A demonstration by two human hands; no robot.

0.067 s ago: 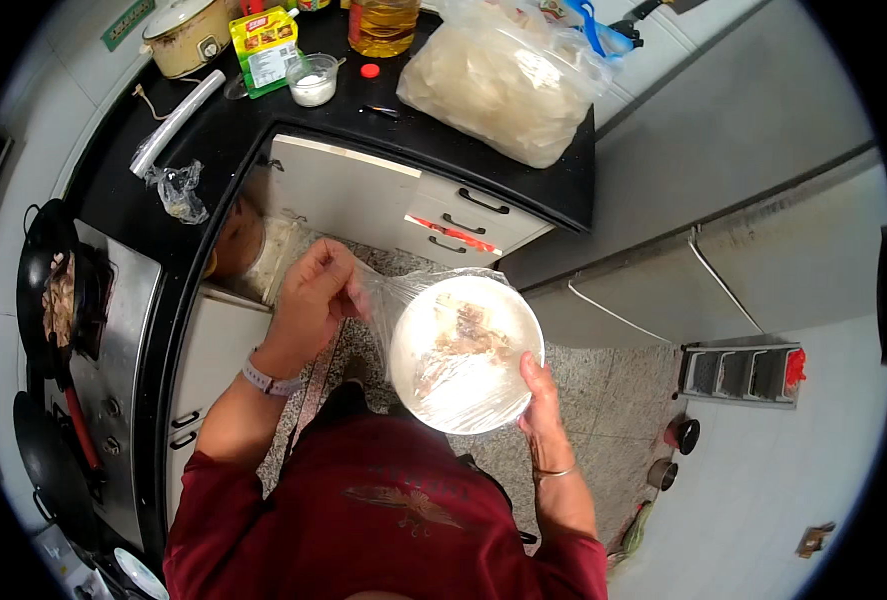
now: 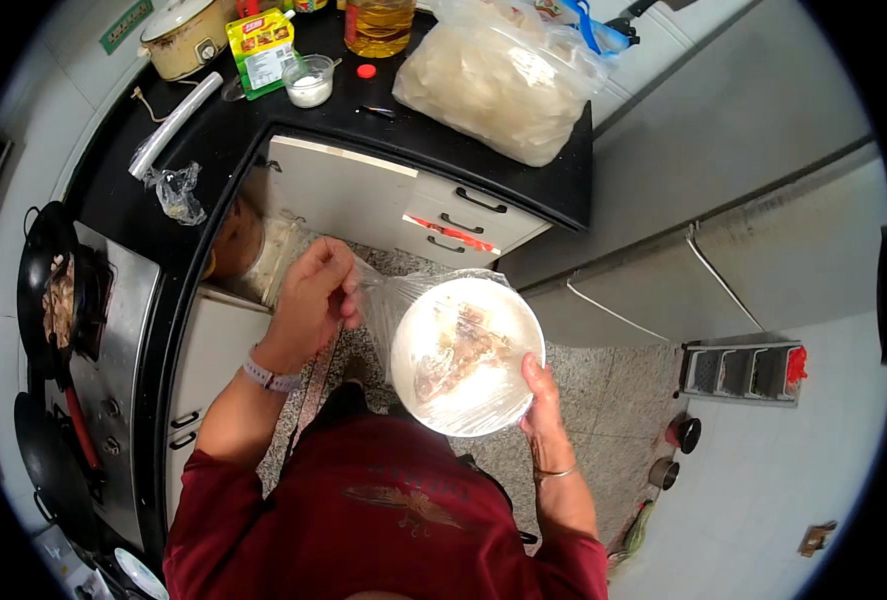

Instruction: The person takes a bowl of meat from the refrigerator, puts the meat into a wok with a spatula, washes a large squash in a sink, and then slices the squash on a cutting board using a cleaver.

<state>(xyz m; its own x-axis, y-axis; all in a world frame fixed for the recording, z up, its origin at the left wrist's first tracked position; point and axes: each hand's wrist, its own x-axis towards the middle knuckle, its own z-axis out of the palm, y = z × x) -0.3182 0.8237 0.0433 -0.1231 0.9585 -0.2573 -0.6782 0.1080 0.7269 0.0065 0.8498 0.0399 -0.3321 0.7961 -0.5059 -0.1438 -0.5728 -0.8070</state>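
A white bowl (image 2: 411, 365) of brownish food is held in front of me, with clear plastic wrap (image 2: 389, 300) stretched over its top. My right hand (image 2: 541, 398) grips the bowl's right rim, thumb on top over the wrap; the other fingers are hidden underneath. Off the bowl's left side, my left hand (image 2: 319, 290) pinches the loose edge of the wrap and holds it out taut. The food shows only dimly through the shiny, creased film.
On the black counter (image 2: 239, 140) lie a roll of plastic wrap (image 2: 177, 125) and a crumpled piece (image 2: 179, 193). A large bag (image 2: 499, 85) stands near its right end. At left, a wok (image 2: 39, 265) with food sits on the stove (image 2: 129, 330). The grey fridge (image 2: 684, 170) is at right.
Almost nothing differs. The view has shifted very slightly; both hands keep their hold on the bowl and the plastic wrap.
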